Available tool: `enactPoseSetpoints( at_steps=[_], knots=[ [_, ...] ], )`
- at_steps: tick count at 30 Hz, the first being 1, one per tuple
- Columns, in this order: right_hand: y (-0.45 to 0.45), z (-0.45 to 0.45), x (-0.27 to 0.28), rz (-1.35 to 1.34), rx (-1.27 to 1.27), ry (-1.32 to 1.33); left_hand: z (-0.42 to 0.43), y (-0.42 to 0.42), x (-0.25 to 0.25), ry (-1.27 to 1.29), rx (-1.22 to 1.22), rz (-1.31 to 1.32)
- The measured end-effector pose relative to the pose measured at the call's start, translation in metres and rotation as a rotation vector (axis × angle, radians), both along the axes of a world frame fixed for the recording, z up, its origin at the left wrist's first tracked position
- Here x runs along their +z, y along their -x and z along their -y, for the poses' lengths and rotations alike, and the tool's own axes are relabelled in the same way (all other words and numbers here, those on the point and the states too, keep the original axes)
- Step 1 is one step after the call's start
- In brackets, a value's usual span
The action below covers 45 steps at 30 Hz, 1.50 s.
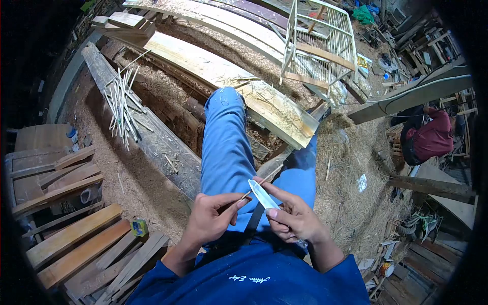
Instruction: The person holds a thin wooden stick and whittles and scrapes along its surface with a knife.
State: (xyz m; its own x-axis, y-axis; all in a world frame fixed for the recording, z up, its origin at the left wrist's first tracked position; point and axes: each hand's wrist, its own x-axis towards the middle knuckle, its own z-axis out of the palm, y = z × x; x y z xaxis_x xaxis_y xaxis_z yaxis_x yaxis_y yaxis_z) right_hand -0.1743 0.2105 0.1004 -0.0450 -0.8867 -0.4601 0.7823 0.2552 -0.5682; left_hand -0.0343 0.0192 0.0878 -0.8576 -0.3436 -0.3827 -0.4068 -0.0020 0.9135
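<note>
While the left grip (216, 218) pinched a stick (273, 173) and the right grip (295, 214) held a knife (263, 195), this work seemed unfinished; more sticks (123, 104) lay on the plank (158, 146), perhaps uncut.

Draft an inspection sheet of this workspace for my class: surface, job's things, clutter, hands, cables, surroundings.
Surface: shavings on the pale board and ground.
Job's things: stick and knife; the knife crosses the stick, contact unclear.
Clutter: loose sticks piled on the grey plank; wood pieces heaped lower left.
Hands: left hand pinches the stick; right hand grips the knife.
Cables: pale cable along the beam at right.
Surroundings: slatted frame ahead; person in red at right.
</note>
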Motion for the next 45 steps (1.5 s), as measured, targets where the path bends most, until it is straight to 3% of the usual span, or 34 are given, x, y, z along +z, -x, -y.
enactPoseSetpoints(
  at_steps=[4,5,6,8,13,18,27,29,34,40,45],
  knots=[
    [-0.002,-0.007,-0.003,-0.036,-0.066,-0.13,0.0,0.0,0.006,0.05,-0.029,0.019],
    [0.0,-0.009,0.002,-0.145,-0.194,-0.304,0.001,0.0,0.007,0.07,-0.043,0.039],
    [0.011,-0.015,0.005,-0.145,-0.194,-0.305,0.003,-0.003,0.008,0.069,-0.044,0.039],
    [0.038,-0.028,0.007,-0.235,-0.445,-0.155,0.008,-0.01,0.009,0.064,-0.001,0.075],
    [0.026,-0.014,0.018,-0.2,-0.181,-0.074,0.005,-0.003,0.002,0.012,0.025,0.022],
    [0.002,0.003,0.001,0.003,0.03,-0.016,0.002,0.0,0.002,-0.01,0.028,0.042],
    [0.009,-0.014,-0.002,-0.015,-0.066,-0.078,-0.001,0.0,0.005,0.023,0.022,0.026],
    [0.03,-0.025,0.001,-0.249,-0.449,-0.235,0.003,-0.008,-0.001,0.003,0.049,0.021],
    [0.027,-0.013,0.02,-0.216,-0.231,-0.088,0.0,-0.002,-0.004,0.009,0.085,-0.005],
    [0.002,0.003,-0.004,0.029,0.015,0.047,-0.003,0.003,0.003,-0.003,0.057,0.028],
    [0.001,0.0,-0.001,0.056,-0.013,-0.009,-0.004,0.0,-0.001,-0.01,0.056,0.025]
  ],
)
